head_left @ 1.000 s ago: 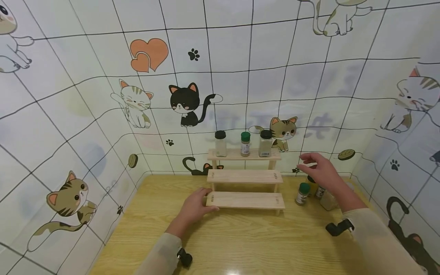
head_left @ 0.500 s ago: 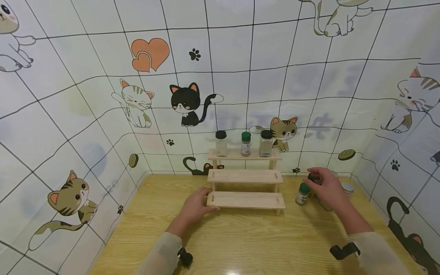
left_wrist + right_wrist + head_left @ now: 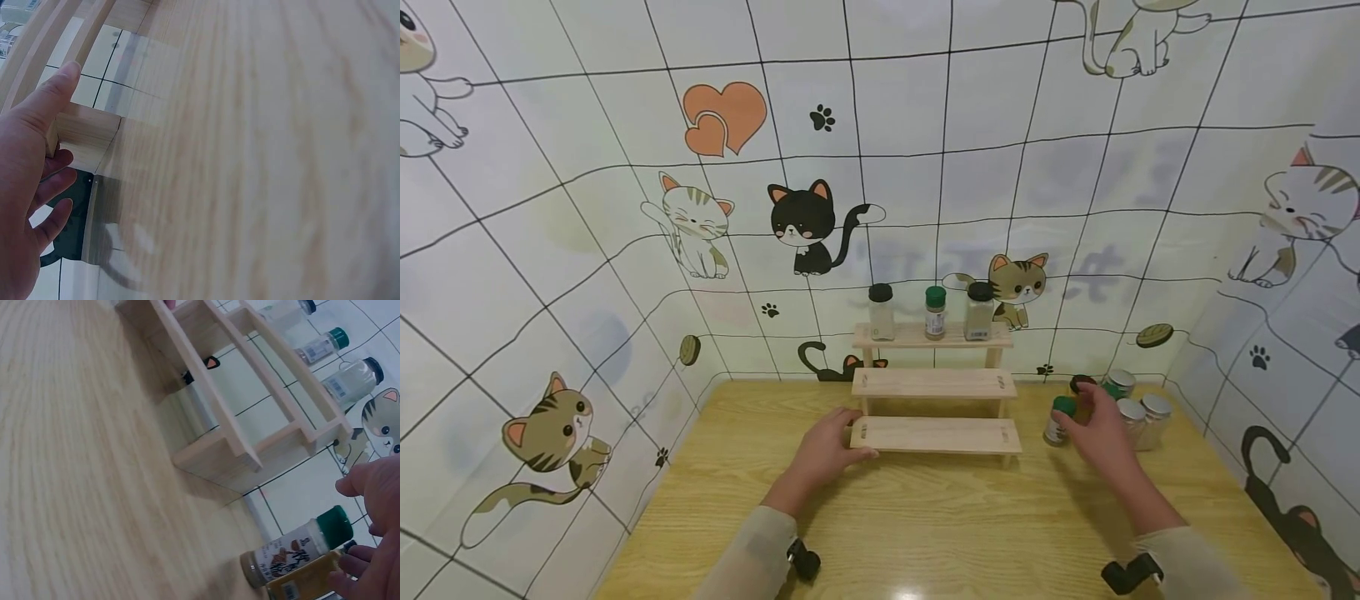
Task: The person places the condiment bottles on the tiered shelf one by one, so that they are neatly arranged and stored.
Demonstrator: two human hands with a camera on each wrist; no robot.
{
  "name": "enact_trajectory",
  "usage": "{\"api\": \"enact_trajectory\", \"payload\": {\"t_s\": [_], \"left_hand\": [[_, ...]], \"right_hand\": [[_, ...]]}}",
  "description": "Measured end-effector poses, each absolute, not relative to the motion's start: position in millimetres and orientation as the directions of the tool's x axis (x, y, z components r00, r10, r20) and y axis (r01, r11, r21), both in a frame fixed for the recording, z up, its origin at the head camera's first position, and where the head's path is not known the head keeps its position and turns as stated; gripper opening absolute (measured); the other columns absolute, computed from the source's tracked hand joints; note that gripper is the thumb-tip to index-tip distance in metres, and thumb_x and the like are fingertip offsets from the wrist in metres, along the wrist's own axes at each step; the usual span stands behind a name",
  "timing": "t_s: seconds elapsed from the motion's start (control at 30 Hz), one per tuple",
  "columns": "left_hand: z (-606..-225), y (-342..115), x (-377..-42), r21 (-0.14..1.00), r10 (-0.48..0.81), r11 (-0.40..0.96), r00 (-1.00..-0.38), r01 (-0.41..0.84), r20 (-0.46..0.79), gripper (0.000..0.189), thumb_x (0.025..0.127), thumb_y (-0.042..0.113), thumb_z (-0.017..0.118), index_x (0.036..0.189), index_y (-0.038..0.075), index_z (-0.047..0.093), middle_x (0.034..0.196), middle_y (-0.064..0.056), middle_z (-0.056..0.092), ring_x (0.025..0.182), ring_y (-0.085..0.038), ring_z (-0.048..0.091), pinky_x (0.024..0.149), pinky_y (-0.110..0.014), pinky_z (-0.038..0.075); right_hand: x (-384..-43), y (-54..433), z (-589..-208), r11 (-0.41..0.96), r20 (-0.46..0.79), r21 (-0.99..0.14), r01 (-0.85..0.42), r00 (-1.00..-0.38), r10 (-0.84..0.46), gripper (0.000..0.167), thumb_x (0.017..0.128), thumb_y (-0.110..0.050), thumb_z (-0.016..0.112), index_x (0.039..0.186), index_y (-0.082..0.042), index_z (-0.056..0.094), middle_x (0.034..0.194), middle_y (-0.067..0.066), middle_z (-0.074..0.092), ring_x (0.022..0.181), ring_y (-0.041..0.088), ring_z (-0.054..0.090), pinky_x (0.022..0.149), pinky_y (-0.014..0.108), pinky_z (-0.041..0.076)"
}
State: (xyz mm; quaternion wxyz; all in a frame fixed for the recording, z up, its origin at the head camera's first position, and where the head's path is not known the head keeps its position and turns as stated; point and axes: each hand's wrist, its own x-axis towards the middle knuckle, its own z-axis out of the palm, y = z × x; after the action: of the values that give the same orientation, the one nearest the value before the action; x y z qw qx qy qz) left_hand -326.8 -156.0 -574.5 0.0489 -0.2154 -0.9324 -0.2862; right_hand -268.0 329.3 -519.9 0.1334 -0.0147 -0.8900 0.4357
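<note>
My left hand point(image 3: 823, 450) holds the left end of a three-tier wooden rack point(image 3: 936, 434) by its lowest shelf. In the left wrist view, the thumb lies along the shelf and the fingers curl in below it. My right hand point(image 3: 1103, 437) hovers with parted fingers at a green-capped spice bottle point(image 3: 287, 555), and the right wrist view shows a gap between thumb and cap. Beside that bottle lies a dark-capped jar with yellowish contents point(image 3: 305, 579), close to the fingertips; contact is unclear. The top shelf bears a black-capped jar point(image 3: 882, 318), a green-capped bottle point(image 3: 935, 318) and another black-capped jar point(image 3: 979, 318).
Several silver-lidded jars, among them a clear one point(image 3: 1154, 421) and a green one point(image 3: 1118, 383), stand right of my right hand. A cat-patterned wall sheet point(image 3: 910, 208) closes off the back and sides of the wooden table point(image 3: 925, 525).
My right hand has come down from above the group of bottles and shifted nearer to me, alongside the green-capped bottle. The left hand and the rack have stayed put.
</note>
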Motion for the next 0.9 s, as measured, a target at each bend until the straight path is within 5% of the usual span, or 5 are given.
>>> {"api": "enact_trajectory", "payload": {"t_s": [0.27, 0.6, 0.9], "left_hand": [[-574, -156, -326, 0.506, 0.379, 0.744, -0.899, 0.437, 0.219, 0.087, 0.088, 0.066, 0.086, 0.153, 0.012, 0.063, 0.145, -0.004, 0.068, 0.135, -0.031, 0.064, 0.111, -0.055, 0.054], [-572, -155, -325, 0.513, 0.377, 0.737, -0.898, 0.439, 0.227, 0.086, 0.088, 0.065, 0.087, 0.151, 0.012, 0.064, 0.144, -0.005, 0.068, 0.136, -0.032, 0.064, 0.111, -0.056, 0.053], [-570, -155, -324, 0.523, 0.376, 0.731, -0.899, 0.437, 0.225, 0.086, 0.088, 0.064, 0.088, 0.152, 0.011, 0.064, 0.145, -0.006, 0.067, 0.137, -0.034, 0.063, 0.112, -0.058, 0.052]], "right_hand": [[-267, 323, -540, 0.593, 0.254, -0.802, -0.076, -0.941, 0.224, 0.075, 0.107, -0.019, 0.075, 0.161, 0.013, 0.034, 0.148, 0.038, 0.051, 0.136, 0.053, 0.052, 0.104, 0.061, 0.046], [-271, 319, -559, 0.519, 0.295, -0.848, -0.109, -0.91, 0.292, 0.06, 0.107, -0.014, 0.074, 0.153, 0.009, 0.043, 0.137, 0.028, 0.055, 0.124, 0.04, 0.057, 0.082, 0.009, 0.041], [-279, 320, -568, 0.545, 0.298, -0.835, -0.07, -0.891, 0.342, 0.05, 0.105, -0.013, 0.075, 0.15, -0.001, 0.056, 0.127, 0.021, 0.067, 0.104, 0.016, 0.058, 0.08, 0.01, 0.042]]}}
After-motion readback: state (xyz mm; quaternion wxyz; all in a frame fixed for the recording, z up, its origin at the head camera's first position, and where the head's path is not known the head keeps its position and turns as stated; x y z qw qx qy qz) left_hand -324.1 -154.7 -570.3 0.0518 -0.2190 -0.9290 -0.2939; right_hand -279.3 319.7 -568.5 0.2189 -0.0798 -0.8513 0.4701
